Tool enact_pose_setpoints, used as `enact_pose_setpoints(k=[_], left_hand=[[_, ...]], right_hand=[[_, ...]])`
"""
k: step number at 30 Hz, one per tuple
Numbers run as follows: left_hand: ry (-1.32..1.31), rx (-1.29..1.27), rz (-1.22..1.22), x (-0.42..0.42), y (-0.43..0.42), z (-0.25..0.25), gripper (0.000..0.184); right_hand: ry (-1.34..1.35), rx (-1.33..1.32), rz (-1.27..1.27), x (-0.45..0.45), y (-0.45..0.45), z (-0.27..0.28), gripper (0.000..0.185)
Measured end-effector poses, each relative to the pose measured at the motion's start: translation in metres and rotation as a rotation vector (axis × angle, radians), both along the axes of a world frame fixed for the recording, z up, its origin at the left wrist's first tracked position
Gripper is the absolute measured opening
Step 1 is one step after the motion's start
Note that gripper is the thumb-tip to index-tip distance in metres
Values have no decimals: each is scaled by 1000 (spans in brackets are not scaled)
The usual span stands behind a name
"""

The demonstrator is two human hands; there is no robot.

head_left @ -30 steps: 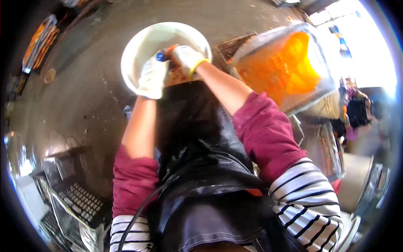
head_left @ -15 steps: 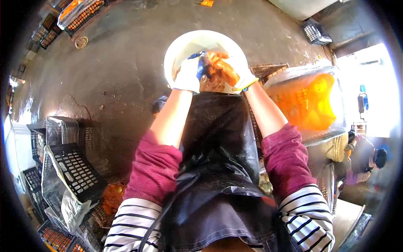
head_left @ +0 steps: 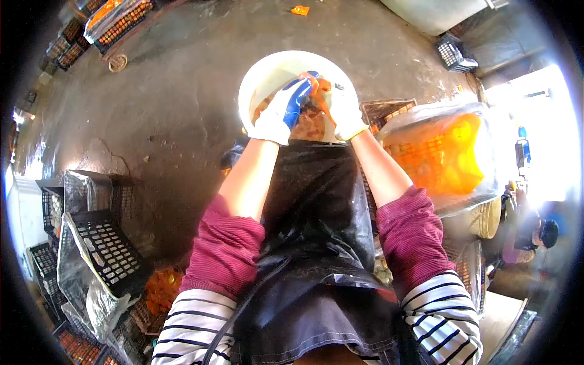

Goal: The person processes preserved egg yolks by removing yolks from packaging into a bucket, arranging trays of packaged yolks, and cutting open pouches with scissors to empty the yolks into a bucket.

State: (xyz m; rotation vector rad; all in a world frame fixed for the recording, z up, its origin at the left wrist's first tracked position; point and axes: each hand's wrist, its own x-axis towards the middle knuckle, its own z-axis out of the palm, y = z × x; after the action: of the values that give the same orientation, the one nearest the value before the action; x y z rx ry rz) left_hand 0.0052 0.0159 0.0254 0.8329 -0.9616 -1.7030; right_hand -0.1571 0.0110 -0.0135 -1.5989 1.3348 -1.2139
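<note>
Both gloved hands are over a round white bucket point(head_left: 249, 91) holding wet reddish-brown pieces point(head_left: 308, 125). My left hand point(head_left: 283, 109), in a white glove with a blue palm side, has its fingers closed at a small orange-pink piece point(head_left: 312, 79) near the bucket's middle. My right hand point(head_left: 342, 108), in a white glove with orange on the finger side, is bent inward beside it; its fingers are curled, and what they hold is hidden. A black apron point(head_left: 316, 201) reaches up to the bucket's near rim.
At the right lies a plastic-wrapped orange load point(head_left: 435, 155), with a dark crate point(head_left: 389, 112) beside it. Black crates point(head_left: 112, 249) stand at the lower left. Another person point(head_left: 535, 237) is at the far right. An orange scrap point(head_left: 300, 10) lies on the wet floor.
My left hand has turned, showing more blue, and its fingers have moved up with the orange-pink piece. My right hand has rotated inward, so less of its orange side shows.
</note>
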Motion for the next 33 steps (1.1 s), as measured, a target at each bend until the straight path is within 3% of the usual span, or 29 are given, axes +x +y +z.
enact_pose_setpoints(k=[1, 2, 5, 6, 8, 9, 11, 13, 14, 17, 18, 22, 25, 28, 32, 33], left_hand=[[35, -12, -11, 1, 3, 4, 32], [-234, -74, 13, 5, -3, 3, 32], [-336, 70, 40, 5, -1, 6, 36], [-42, 56, 132, -2, -4, -11, 39], [-210, -272, 203, -4, -15, -42, 37], [-289, -438, 235, -2, -21, -53, 36], [-81, -297, 181, 1, -26, -53, 39], [469, 338, -2, 3, -26, -39, 49], [401, 307, 26, 1, -26, -39, 60], [578, 270, -52, 2, -34, -57, 53], [527, 258, -55, -2, -35, -58, 55], [440, 321, -53, -4, -31, -52, 60], [472, 306, -4, 0, -32, -62, 57], [413, 275, 99, 3, -17, -34, 54], [420, 240, 61, 1, -33, -67, 50], [402, 257, 50, 5, -26, -48, 47]], right_hand=[[-22, 0, -17, 0, 1, -2, 30], [-49, -1, -32, 0, 3, -4, 30], [-22, -22, -13, -3, 3, -15, 29], [49, -41, 25, -5, -1, -16, 29], [-75, 1, 103, -8, 2, -11, 27], [-269, 61, 141, -1, 17, 17, 25], [-552, 183, 230, 5, 40, 62, 24], [-733, 312, 329, 1, 58, 85, 26], [-586, 191, 287, -4, 67, 84, 28], [-640, 292, 280, -20, 72, 86, 31], [-659, 304, 406, -22, 68, 89, 35], [-613, 88, 411, -10, 52, 97, 41], [-638, 186, 277, 5, 48, 114, 41], [-643, 164, 274, 3, 46, 119, 45], [-589, 215, 223, -30, 79, 131, 47], [-564, 225, 214, -47, 96, 135, 47]])
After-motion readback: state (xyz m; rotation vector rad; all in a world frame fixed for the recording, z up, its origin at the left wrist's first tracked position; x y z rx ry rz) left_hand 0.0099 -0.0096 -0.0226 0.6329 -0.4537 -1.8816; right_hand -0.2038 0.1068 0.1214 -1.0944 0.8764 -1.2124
